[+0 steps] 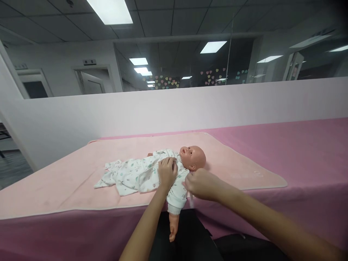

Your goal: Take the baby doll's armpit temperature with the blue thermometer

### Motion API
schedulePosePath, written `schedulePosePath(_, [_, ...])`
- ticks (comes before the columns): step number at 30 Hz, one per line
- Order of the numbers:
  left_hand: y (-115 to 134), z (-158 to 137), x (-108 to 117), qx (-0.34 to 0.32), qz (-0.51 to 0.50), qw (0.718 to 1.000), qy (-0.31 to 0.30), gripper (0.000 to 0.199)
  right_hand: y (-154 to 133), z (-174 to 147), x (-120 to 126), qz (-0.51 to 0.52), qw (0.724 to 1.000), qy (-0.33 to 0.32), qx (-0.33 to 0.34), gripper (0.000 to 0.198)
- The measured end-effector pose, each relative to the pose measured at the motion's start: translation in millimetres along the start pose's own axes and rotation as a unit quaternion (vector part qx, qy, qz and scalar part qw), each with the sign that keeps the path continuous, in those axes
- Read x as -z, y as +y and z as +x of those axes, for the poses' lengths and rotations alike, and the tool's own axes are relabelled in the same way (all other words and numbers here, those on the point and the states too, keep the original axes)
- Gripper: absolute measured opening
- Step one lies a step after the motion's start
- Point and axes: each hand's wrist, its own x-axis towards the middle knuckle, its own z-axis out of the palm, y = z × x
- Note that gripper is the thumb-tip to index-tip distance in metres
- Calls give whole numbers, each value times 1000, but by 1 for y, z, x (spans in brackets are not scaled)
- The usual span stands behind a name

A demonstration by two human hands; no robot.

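Note:
A baby doll (193, 156) lies on its back, head to the right. It wears a white baby gown (127, 177) with a small green and dark print. My left hand (168, 171) rests on the doll's chest, its fingers curled on the gown near the neckline. Beside the doll's head and shoulder, my right hand (199, 183) is closed against the gown's shoulder, and a pale strip hangs below it. The doll's near arm (173, 224) comes out of its sleeve and hangs over the table's front edge. Its legs are hidden under the gown.
Beneath the doll is a peach blanket (67, 185) with a light border. Under that, a pink cloth (307, 156) covers the table and drapes down its front. A low white wall (163, 112) runs along the back, with glass above it. Dark-clothed legs (187, 243) are at the front edge.

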Motion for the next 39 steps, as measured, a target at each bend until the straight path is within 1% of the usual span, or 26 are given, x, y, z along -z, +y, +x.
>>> schedulePosePath(4, [0, 0, 0, 4, 1, 1000, -3, 18, 13, -11, -6, 10, 999, -37, -29, 39])
schedulePosePath(7, [1, 1, 1, 0, -5, 1000, -8, 18, 28, -28, -22, 27, 993, -103, -42, 34])
schedulePosePath(9, [2, 1, 2, 0, -8, 1000, -5, 16, 37, -41, -36, 17, 990, -129, -61, 30])
schedulePosePath(12, [4, 1, 2, 1, -7, 1000, 8, 14, 45, -53, -52, -10, 986, -119, -112, 26])
schedulePosePath(14, [4, 0, 2, 3, -5, 1000, 13, 14, 47, -55, -59, -19, 985, -108, -133, 23])
schedulePosePath(18, [2, -1, 1, 10, -2, 1000, -1, 18, 45, -49, -70, -44, 980, -116, -158, 23])
schedulePosePath(22, [0, -1, -1, 18, 3, 1000, -10, 22, 43, -44, -82, -58, 974, -129, -175, 27])
schedulePosePath(25, [0, -2, -1, 18, 2, 1000, -7, 22, 41, -45, -83, -63, 970, -128, -199, 29])
schedulePosePath(27, [0, -2, -2, 23, -5, 1000, -1, 23, 37, -45, -78, -54, 968, -105, -222, 28])
schedulePosePath(29, [0, -1, -3, 30, -16, 999, 9, 23, 28, -39, -70, -25, 973, -47, -227, 28])
schedulePosePath(31, [0, -1, -3, 33, -25, 999, 19, 22, 13, -23, -64, 37, 981, 27, -189, 29])
schedulePosePath(33, [-1, -1, -4, 36, -32, 998, 30, 21, -7, 0, -63, 121, 981, 80, -126, 28])
schedulePosePath(35, [-2, -1, -5, 48, -33, 997, 41, 19, -26, 26, -70, 197, 971, 107, -87, 31])
schedulePosePath(37, [-4, -1, -6, 68, -29, 996, 49, 17, -41, 46, -82, 243, 958, 125, -87, 39])
schedulePosePath(39, [-6, -1, -7, 84, -24, 995, 56, 16, -48, 57, -97, 258, 951, 138, -100, 43])
